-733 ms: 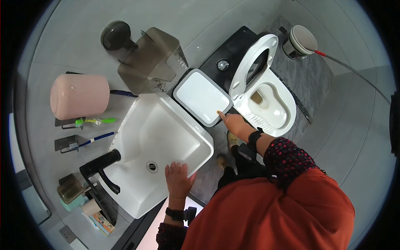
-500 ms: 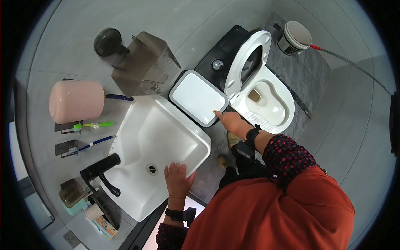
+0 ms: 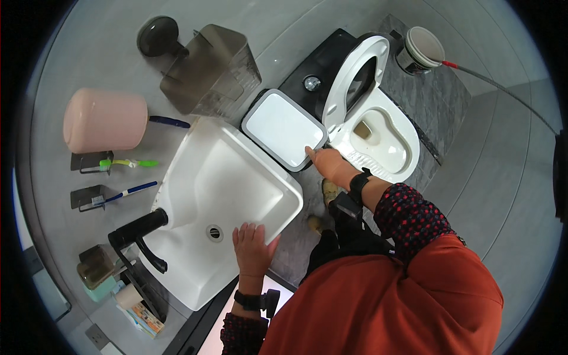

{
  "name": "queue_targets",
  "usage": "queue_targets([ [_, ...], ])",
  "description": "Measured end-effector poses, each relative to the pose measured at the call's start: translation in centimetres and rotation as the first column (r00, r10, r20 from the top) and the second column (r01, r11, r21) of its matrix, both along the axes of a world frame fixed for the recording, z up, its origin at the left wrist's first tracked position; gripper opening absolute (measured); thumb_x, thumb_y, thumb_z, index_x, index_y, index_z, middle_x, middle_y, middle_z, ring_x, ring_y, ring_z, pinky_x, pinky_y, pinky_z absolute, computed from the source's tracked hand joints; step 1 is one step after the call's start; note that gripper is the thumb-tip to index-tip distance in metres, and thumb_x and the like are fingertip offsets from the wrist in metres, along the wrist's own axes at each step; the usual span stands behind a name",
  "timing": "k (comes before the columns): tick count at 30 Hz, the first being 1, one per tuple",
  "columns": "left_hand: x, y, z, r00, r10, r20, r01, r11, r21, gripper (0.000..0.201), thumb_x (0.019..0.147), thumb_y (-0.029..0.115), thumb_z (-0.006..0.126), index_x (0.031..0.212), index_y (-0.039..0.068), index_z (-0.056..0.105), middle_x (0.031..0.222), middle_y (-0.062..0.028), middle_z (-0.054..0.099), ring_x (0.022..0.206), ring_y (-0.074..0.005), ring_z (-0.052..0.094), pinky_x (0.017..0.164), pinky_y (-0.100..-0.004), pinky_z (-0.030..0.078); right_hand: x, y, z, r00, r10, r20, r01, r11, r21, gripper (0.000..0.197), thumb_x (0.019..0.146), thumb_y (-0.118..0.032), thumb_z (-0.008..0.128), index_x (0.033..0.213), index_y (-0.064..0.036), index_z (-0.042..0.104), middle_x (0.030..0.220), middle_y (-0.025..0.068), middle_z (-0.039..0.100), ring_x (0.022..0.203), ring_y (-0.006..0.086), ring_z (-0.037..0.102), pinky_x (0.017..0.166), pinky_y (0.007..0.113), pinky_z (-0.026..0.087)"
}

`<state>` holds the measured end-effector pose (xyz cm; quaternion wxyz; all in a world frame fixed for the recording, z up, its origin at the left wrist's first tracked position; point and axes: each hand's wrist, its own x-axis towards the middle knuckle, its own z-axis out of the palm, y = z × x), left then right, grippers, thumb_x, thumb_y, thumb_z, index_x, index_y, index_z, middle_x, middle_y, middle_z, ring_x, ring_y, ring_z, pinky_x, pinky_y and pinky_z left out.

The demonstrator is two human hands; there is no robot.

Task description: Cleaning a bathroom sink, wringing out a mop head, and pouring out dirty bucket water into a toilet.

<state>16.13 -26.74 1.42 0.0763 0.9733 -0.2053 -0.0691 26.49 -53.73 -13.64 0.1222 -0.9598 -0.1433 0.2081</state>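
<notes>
My left hand lies over the near rim of the white washbasin, fingers side by side and stretched into the bowl, thumb a little apart. It holds nothing. My right hand reaches to a lidded bin with a white lid and grey border, standing between basin and toilet. One fingertip rests on the lid's near right corner; the other fingers are partly hidden beneath the hand. The lid is down, so the bin's inside is out of sight.
A black faucet stands at the basin's left. Toothbrushes and a pink container are along the left wall. A smoky plastic holder hangs above the bin. Right of it is a toilet, seat raised; a white bucket stands beyond.
The view has shifted slightly, moving the basin and wall items upward in the picture. My right fingertip stays at the lid's corner, and my left hand keeps its place on the basin rim.
</notes>
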Motion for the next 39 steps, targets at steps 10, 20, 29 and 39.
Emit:
queue_targets([
  [10, -0.5, 0.3, -0.3, 0.998, 0.035, 0.045, -0.035, 0.999, -0.008, 0.043, 0.070, 0.037, 0.073, 0.096, 0.007, 0.057, 0.101, -0.0104, 0.056, 0.106, -0.0306, 0.049, 0.095, -0.0508, 0.035, 1.4, 0.0, 5.6, 0.984, -0.175, 0.040, 0.167, 0.974, 0.155, 0.062, 0.076, -0.002, 0.055, 0.134, -0.0140, 0.038, 0.088, 0.0148, 0.062, 0.081, 0.0303, 0.063, 0.068, 0.039, 0.050],
  [20, -0.2, 0.0, 0.0, 0.999, 0.014, 0.052, -0.014, 1.000, 0.013, 0.042, 0.069, 0.038, 0.073, 0.092, 0.007, 0.057, 0.097, -0.0093, 0.056, 0.104, -0.0280, 0.050, 0.094, -0.0488, 0.036, 0.8, -0.6, 5.3, 0.746, -0.637, -0.194, 0.577, 0.473, 0.666, 0.059, 0.072, -0.002, 0.054, 0.130, -0.0124, 0.046, 0.078, 0.0189, 0.062, 0.075, 0.0350, 0.061, 0.069, 0.041, 0.048],
  [29, -0.1, 0.0, -0.4, 0.999, -0.002, 0.054, 0.001, 1.000, 0.017, 0.042, 0.071, 0.039, 0.071, 0.092, 0.007, 0.057, 0.097, -0.0097, 0.056, 0.103, -0.0282, 0.051, 0.093, -0.0490, 0.036, 3.6, -0.8, 1.0, 0.853, -0.502, -0.143, 0.493, 0.683, 0.540, 0.034, 0.076, -0.002, 0.056, 0.109, -0.0055, 0.062, 0.080, 0.0163, 0.064, 0.074, 0.0252, 0.064, 0.067, 0.034, 0.050],
  [39, -0.2, 0.0, -0.1, 0.999, 0.016, 0.038, -0.015, 1.000, -0.012, 0.041, 0.070, 0.034, 0.073, 0.096, 0.007, 0.057, 0.101, -0.0104, 0.058, 0.103, -0.0296, 0.051, 0.093, -0.0485, 0.036, 5.7, 0.6, 10.2, 0.576, -0.635, 0.515, 0.204, 0.722, 0.662, 0.018, 0.076, -0.012, 0.064, 0.094, -0.0084, 0.066, 0.095, 0.0105, 0.063, 0.084, 0.0293, 0.060, 0.070, 0.038, 0.049],
])
